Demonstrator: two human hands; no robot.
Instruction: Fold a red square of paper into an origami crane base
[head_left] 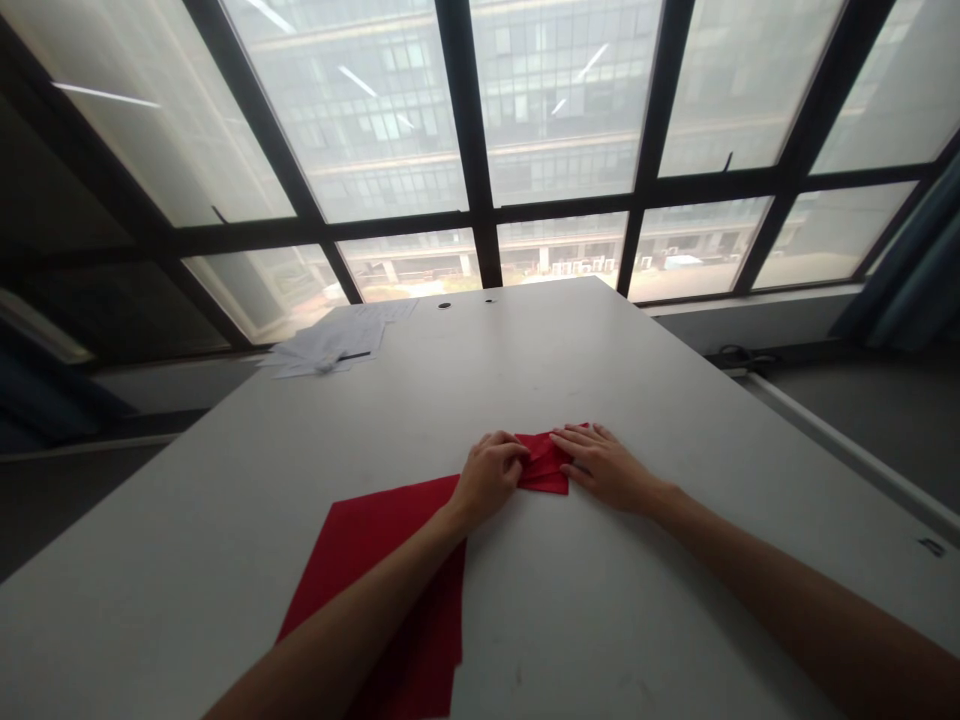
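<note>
The small folded red paper (543,470) lies flat on the worktop (615,350), a little ahead of us and near the middle of its width. It is pleated into a compact piece whose long axis runs left to right across our view. Only its middle strip shows, because both ends are covered.

Our left hand (487,478) sits on its left end. The grip there is curled, with the fingers drawn together and the knuckles up over the paper's edge. We cannot tell whether they pinch a flap or only press it down. Our right hand (604,468) lies on the right end, its grip spread and flat, with the fingers pointing left over the folds and holding them to the surface. So the piece lies directly between the two hands, touched by both and no nearer to one than the other.

Just behind the left wrist, a stack of red paper sheets (375,570) lies unfolded under the left forearm, its corner pointing toward the folded piece and reaching up to the wrist. Well apart, at the far left corner of the worktop, some loose white papers (330,345) rest near two small dark holes (444,305). Beyond the far edge stands a large dark-framed window (480,220).
</note>
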